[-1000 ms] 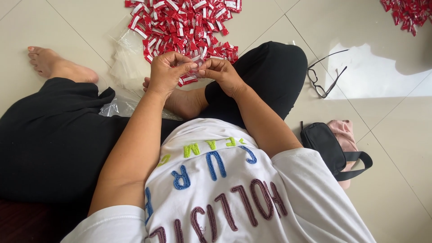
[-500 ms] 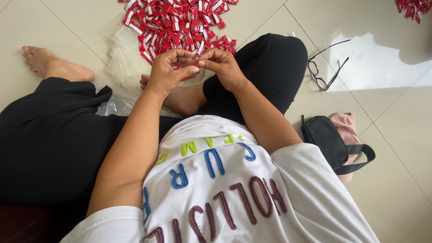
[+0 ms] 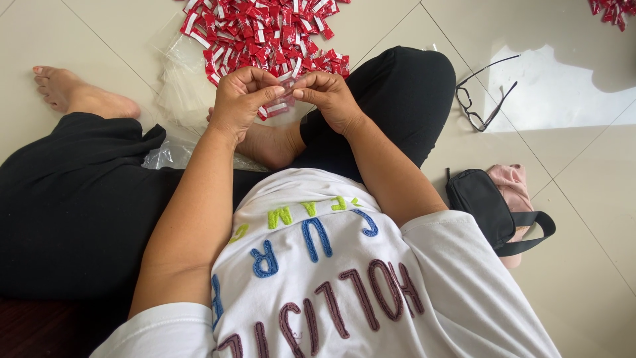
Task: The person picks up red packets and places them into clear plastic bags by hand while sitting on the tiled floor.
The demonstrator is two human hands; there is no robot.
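I sit cross-legged on a tiled floor. My left hand (image 3: pixel 244 99) and my right hand (image 3: pixel 329 98) are raised together in front of me, fingertips pinching a small clear plastic bag with red sachets (image 3: pixel 281 105) inside it. Both hands grip this bag between them. Just beyond my hands lies a large pile of red and white sachets (image 3: pixel 262 30) spread on the floor. A stack of clear plastic bags (image 3: pixel 180 89) lies to the left of the pile, beside my left hand.
Black-framed glasses (image 3: pixel 487 93) lie on the tiles to the right. A black pouch with a strap (image 3: pixel 483 209) rests on a pink item at my right side. More red sachets (image 3: pixel 613 10) sit at the top right corner. My bare foot (image 3: pixel 76 96) is at left.
The view has shifted slightly, so the pile sits higher in the frame. My hands stay together on the small bag, with fingers working at it.
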